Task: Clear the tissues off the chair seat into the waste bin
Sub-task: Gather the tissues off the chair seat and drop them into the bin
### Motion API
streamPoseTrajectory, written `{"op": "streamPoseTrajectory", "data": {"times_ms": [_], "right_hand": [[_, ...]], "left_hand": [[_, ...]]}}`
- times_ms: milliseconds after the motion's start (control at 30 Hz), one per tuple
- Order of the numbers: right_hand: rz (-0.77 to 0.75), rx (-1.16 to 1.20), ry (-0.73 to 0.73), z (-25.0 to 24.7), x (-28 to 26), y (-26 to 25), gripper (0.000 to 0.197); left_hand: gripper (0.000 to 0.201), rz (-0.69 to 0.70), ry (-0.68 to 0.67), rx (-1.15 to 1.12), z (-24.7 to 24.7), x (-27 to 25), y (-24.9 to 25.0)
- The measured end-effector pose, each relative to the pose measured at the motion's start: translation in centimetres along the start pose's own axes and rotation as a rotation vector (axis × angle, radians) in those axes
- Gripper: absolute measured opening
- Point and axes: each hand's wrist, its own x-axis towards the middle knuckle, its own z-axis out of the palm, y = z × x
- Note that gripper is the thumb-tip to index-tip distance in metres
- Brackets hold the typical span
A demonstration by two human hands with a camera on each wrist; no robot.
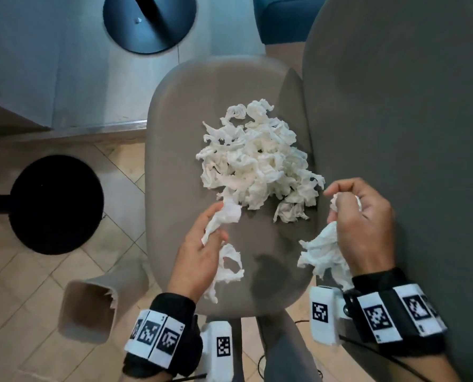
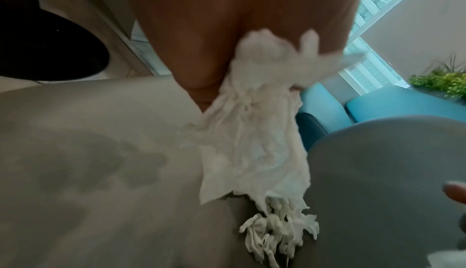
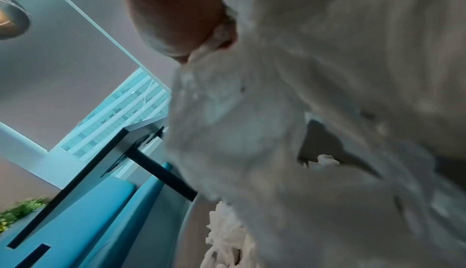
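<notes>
A heap of crumpled white tissues [image 1: 257, 158] lies on the grey chair seat [image 1: 191, 106]. My left hand [image 1: 202, 244] hovers over the seat's near left part and grips a long twisted tissue [image 1: 224, 216], which hangs down past the palm [image 2: 249, 138]. My right hand [image 1: 359, 216] is at the seat's right edge, fingers curled round a bunch of tissues [image 1: 323, 252] that trails below it and fills the right wrist view [image 3: 315, 132]. The waste bin [image 1: 89, 310], a beige square tube, stands on the floor left of the seat's near corner.
The chair's tall grey backrest [image 1: 395, 106] rises on the right. A black round stool [image 1: 56, 202] stands on the tiled floor to the left. A dark round table base [image 1: 147, 20] sits beyond the chair. Teal seating [image 1: 285, 17] is further back.
</notes>
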Motion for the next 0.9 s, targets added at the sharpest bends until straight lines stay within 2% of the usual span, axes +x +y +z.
{"op": "streamPoseTrajectory", "data": {"times_ms": [67, 200, 267, 367, 433, 500, 667, 800, 833, 900], "right_hand": [[-0.028, 0.013, -0.02, 0.1, -0.4, -0.7, 0.016], [-0.051, 0.021, -0.061, 1.8, -1.8, -2.1, 0.025], [-0.014, 0.038, -0.202, 3.3, -2.7, -2.6, 0.031], [-0.036, -0.039, -0.458, 6.7, -4.2, -3.0, 0.046], [-0.084, -0.072, -0.602, 9.7, -5.8, -3.3, 0.051], [-0.116, -0.069, -0.712, 13.0, -7.7, -3.2, 0.054], [-0.076, -0.04, -0.826, 22.2, -14.1, -1.7, 0.057], [-0.006, 0.072, -0.907, 30.9, -20.4, 0.1, 0.048], [0.006, 0.083, -0.925, 33.3, -21.8, 0.7, 0.045], [-0.001, 0.089, -0.968, 38.2, -24.7, 1.9, 0.037]], "left_hand": [[0.036, -0.046, 0.047, -0.029, -0.1, -1.5, -0.3], [0.026, -0.084, 0.22, -0.064, -1.6, -3.9, -1.7], [0.024, -0.107, 0.259, -0.103, -3.1, -5.0, -2.5], [0.047, -0.105, 0.336, -0.122, -5.7, -6.1, -4.7], [0.055, -0.097, 0.394, -0.129, -7.4, -6.5, -6.7], [0.054, -0.12, 0.436, -0.131, -9.3, -6.9, -9.4], [0.039, -0.189, 0.471, -0.142, -15.5, -8.6, -17.4], [0.009, -0.266, 0.415, -0.184, -21.4, -10.1, -24.6], [0.006, -0.279, 0.394, -0.191, -22.8, -10.3, -26.4], [0.017, -0.294, 0.364, -0.215, -25.4, -10.5, -30.1]]}}
